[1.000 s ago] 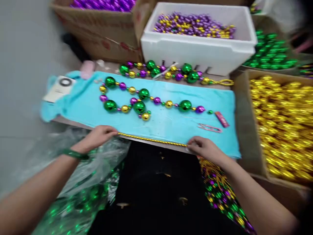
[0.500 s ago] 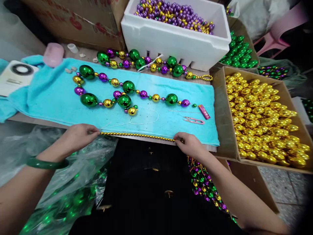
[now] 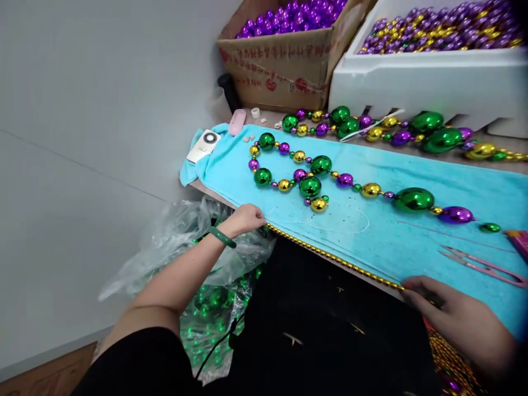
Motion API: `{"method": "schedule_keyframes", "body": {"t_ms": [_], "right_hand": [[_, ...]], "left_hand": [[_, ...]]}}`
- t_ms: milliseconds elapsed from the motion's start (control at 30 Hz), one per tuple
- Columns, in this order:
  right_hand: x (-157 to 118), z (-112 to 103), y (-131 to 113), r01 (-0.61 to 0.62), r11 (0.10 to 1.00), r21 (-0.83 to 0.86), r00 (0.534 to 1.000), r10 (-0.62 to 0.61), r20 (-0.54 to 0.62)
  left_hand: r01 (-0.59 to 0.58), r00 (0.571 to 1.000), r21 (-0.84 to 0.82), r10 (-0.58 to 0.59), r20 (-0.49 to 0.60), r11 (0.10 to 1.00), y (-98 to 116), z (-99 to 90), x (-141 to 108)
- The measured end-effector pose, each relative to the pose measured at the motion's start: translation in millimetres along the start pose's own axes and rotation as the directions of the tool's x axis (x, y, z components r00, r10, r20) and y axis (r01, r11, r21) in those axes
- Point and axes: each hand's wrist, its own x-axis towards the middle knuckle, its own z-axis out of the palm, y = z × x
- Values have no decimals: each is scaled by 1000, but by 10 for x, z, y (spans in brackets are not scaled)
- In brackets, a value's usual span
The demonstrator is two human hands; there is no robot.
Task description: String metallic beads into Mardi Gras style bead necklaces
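Observation:
A strand of small gold beads point(image 3: 330, 253) is stretched along the front edge of the table. My left hand point(image 3: 247, 218) pinches its left end, and my right hand point(image 3: 457, 316) pinches the other end. Just behind the strand, a thin white thread point(image 3: 330, 226) curls over the turquoise towel point(image 3: 231, 175). Farther back on the towel lies a necklace point(image 3: 322, 165) of large green, purple and gold beads, bent into a loop at its left. Pink thread snips point(image 3: 487, 268) lie near my right hand, beside part of a dark pink packet point(image 3: 518, 245).
Behind the towel lies a second beaded necklace point(image 3: 348, 127) with a white tie point(image 3: 371, 125) across it. A white foam box point(image 3: 412, 82) and a cardboard box point(image 3: 280, 71) of purple beads stand at the back. Clear plastic bags point(image 3: 210, 275) with green beads lie below left.
The view has swung left, bringing the wall and the purple bead box into sight; the gold bead box has left the view. Both hands still hold the taut gold strand.

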Motion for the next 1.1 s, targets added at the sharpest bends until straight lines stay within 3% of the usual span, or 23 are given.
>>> {"method": "schedule_keyframes", "body": {"t_ms": [100,267,500,800,1100], "right_hand": [[21,4,47,-110,993,-32,990,112,85],[37,16,11,-153,986,-71,986,157,57],[-112,-34,-323,-32,974,-223,998,44,50],[-166,15,-294,-27,980,-196,997,12,-76],[-152,-24,-204,-28,978,-205,998,15,-61]], "left_hand": [[-2,1000,-10,2,8,1000,-14,-4,34],[5,1000,-6,-5,21,1000,-9,-8,72],[-3,1000,64,4,-8,998,53,16,88],[109,990,93,-116,74,990,248,-8,74],[110,991,79,-116,71,991,203,9,104]]}}
